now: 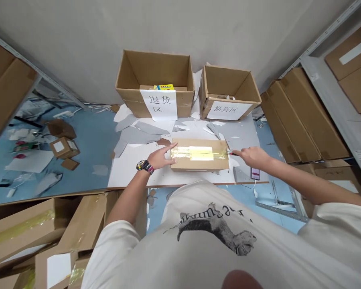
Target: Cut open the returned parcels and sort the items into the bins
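A sealed cardboard box [183, 163] lies lengthwise on the white table [132, 168], with shiny yellowish tape [219, 154] along its top and a white label [201, 153] under the tape. My left hand [160, 157] grips the box's left end, thumb on the near side and a finger on the far side. At the other end, my right hand [252, 156] is closed around a small utility knife [235, 153], dark with some red. Its tip meets the right end of the taped seam; the blade itself is too small to make out.
Behind stand two open cartons with Chinese signs, a larger one [129, 100] and a smaller one [203, 96]. Grey scraps [152, 127] litter the tabletop. A phone [255, 173] lies by the front edge. Boxes [21, 228] fill the lower left; shelved cartons [307, 112] stand right.
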`<state>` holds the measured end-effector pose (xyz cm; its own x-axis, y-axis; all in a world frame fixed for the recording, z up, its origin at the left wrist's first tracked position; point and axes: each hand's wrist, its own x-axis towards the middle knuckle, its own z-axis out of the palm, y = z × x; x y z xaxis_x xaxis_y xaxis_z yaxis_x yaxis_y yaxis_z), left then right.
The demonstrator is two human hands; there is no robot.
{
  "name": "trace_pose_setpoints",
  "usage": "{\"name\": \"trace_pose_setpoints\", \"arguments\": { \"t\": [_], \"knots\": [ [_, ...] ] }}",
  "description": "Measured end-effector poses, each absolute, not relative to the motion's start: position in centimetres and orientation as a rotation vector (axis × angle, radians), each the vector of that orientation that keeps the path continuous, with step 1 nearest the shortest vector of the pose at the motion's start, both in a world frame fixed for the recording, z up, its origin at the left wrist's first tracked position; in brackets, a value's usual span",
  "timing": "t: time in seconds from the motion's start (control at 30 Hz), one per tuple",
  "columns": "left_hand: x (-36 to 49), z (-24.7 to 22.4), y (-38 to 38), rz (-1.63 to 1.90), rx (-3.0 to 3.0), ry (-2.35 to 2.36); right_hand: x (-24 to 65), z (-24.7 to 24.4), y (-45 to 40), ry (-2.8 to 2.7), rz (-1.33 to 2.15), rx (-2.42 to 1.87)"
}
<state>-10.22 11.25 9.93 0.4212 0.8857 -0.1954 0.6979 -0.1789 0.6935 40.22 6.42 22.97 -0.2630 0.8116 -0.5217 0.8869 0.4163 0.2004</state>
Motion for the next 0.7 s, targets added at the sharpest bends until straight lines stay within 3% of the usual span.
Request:
{"name": "trace_pose_setpoints", "arguments": {
  "t": [0.37,0.7],
  "knots": [
    [-10.5,11.1,11.6,0.233,1.912,1.396,44.8,20.4,4.2,2.266,-0.231,1.488],
    [-10.5,11.8,11.9,0.173,1.819,1.403,47.9,12.5,5.1,2.514,-0.647,1.673]
  ]
}}
